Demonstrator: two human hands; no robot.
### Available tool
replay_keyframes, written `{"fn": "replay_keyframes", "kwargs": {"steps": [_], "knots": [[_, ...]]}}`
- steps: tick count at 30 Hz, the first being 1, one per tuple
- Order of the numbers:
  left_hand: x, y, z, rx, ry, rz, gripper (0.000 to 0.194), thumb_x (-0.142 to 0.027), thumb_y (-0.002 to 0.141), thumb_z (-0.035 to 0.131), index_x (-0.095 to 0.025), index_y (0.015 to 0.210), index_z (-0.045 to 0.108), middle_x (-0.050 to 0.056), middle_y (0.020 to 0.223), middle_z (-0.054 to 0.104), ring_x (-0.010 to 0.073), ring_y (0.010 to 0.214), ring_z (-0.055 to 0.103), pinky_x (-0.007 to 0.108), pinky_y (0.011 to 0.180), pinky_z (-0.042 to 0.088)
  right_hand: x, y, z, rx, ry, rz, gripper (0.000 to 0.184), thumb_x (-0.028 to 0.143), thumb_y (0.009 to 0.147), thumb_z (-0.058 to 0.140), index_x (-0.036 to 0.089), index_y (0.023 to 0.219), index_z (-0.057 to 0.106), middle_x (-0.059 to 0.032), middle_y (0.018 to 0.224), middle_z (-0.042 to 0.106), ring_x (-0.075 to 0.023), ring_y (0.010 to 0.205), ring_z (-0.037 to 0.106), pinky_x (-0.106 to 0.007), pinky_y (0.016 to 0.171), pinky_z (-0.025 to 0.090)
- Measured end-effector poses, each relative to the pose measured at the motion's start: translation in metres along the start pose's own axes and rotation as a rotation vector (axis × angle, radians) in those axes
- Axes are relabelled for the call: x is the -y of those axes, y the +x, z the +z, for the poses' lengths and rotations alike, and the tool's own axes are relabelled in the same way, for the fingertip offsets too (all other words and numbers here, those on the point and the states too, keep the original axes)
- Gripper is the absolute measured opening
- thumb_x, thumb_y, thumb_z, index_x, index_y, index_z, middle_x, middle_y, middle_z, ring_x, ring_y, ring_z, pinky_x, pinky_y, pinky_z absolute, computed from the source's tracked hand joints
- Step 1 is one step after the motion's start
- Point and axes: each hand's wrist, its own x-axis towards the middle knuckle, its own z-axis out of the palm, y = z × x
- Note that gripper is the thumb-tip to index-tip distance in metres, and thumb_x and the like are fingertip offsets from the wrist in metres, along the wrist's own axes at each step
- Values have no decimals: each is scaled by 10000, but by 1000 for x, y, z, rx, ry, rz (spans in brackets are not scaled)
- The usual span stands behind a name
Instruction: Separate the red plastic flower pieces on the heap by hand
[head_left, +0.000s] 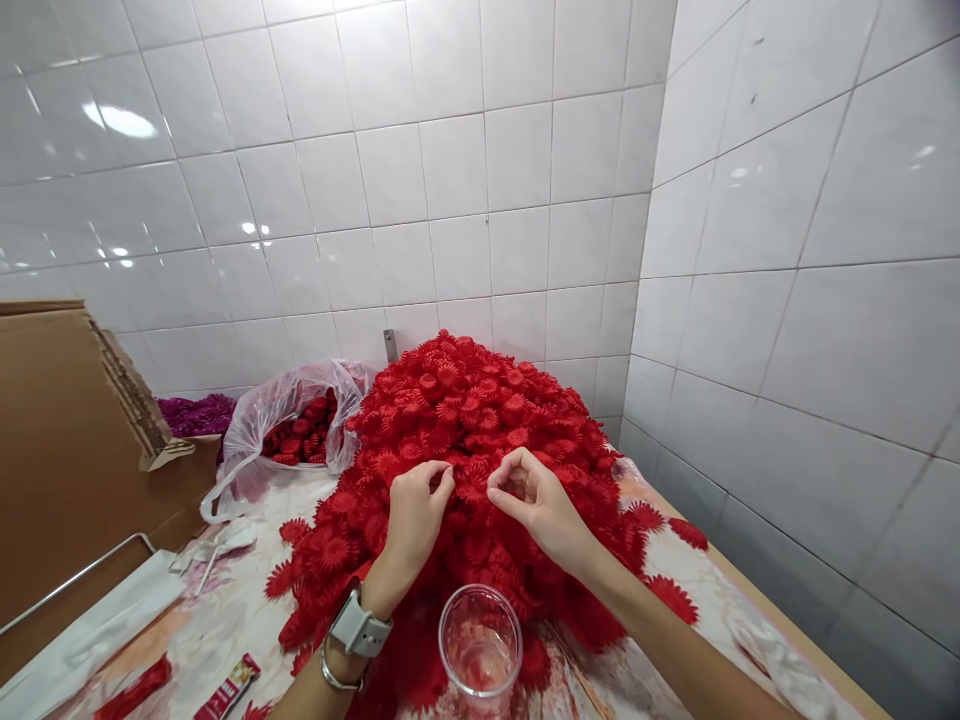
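My left hand [415,515], with a watch and a bracelet on its wrist, is closed in a pinch, thumb against fingertips. Facing it, my right hand [541,505] is also closed, thumb and fingertips meeting in a ring. Whatever lies between either set of fingertips is too small to make out. Both hands hover in front of a large heap of red fringed flowers [457,400], with a gap between them. Below and between my forearms stands a clear plastic cup [480,640] with some cloudy, pinkish stuff inside.
A clear plastic bag [247,430] with darker red pieces sits left of the heap, near purple material [196,414]. A cardboard box [60,430] stands far left. A small red packet [229,688] lies at the front. Tiled walls [450,170] border the back and right.
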Motion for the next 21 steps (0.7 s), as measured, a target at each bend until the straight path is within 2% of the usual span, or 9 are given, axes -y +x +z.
{"fn": "replay_keyframes", "kwargs": {"steps": [9,14,16,18,21], "knots": [[-6,-8,12,-111,248,132,201,-167,785,464,-140,835,657,109,800,698,214,699,642,289,627,471,8,-2,-4,139,-128,-109,131,216,756,560,218,748,429,22,745,500,-127,720,491,-292,718,417],[2,3,-5,-192,300,115,219,-168,790,447,-125,794,662,129,781,699,220,662,642,295,606,469,21,-5,-6,228,-77,-63,145,238,752,578,219,761,435,22,771,504,-122,733,495,-280,712,422],[6,9,-16,-245,300,93,225,-189,788,453,-119,830,663,141,836,702,231,711,648,313,649,471,21,-3,-9,190,-74,-67,151,247,750,578,220,758,430,25,763,510,-120,731,503,-281,722,422],[6,13,-24,-263,227,55,224,-232,782,474,-137,827,672,111,843,714,223,739,652,315,697,474,16,2,-13,95,-109,-78,154,260,746,573,219,750,425,24,750,515,-126,729,514,-292,731,424],[1,14,-27,-168,-65,-100,229,-312,740,531,-152,776,692,62,782,730,215,726,660,306,704,487,8,9,-19,-33,-261,-62,125,265,742,557,218,768,443,1,787,546,-156,755,539,-333,745,433]]}}
